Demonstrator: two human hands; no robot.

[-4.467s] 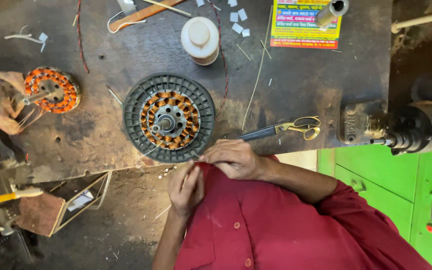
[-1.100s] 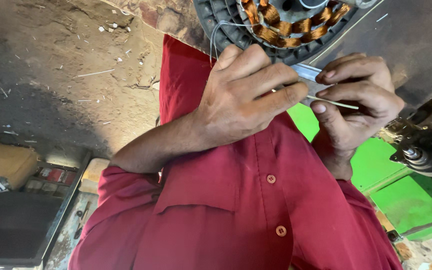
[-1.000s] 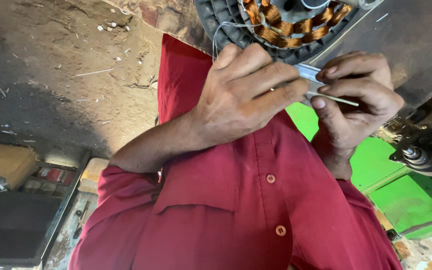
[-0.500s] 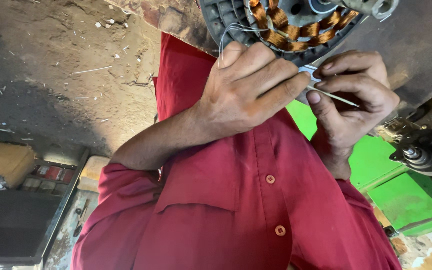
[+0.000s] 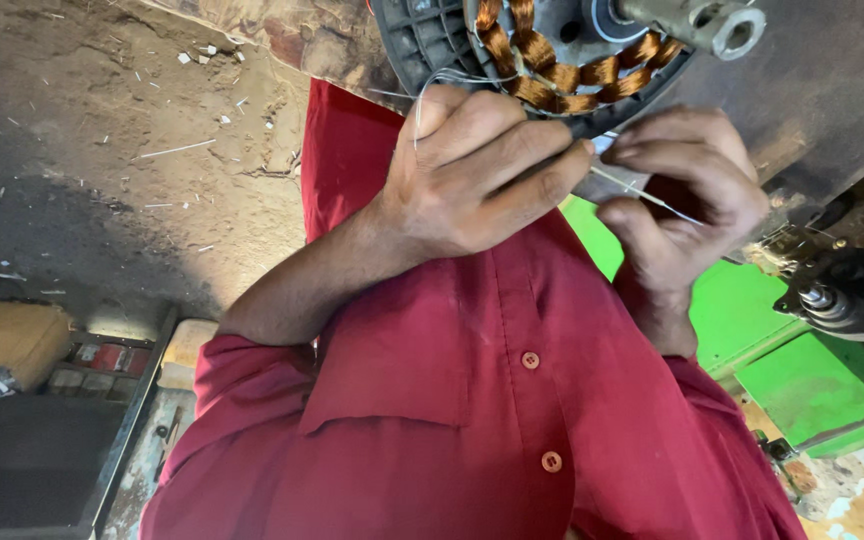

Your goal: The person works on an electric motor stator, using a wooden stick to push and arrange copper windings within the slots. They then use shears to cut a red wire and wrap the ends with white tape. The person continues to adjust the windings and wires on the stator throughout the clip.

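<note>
A black round stator with copper windings and a metal shaft lies on the dark workbench at the top. Just below it, over my red shirt, my two hands meet. My left hand is curled, its fingertips pinching a thin pale wire that also loops back from the stator over its knuckles. My right hand pinches the same wire from the other side, with a short whitish sleeve between the fingertips of both hands.
A green machine cabinet stands to the right below the bench, with a dark round metal chuck sticking out above it. The dirt floor on the left is strewn with scraps. A cardboard box and a dark tray sit at lower left.
Both hands have stayed pinched on the wire and sit closer under the stator than a second ago. Earlier still, they worked at the bench edge with scissors lying nearby.
</note>
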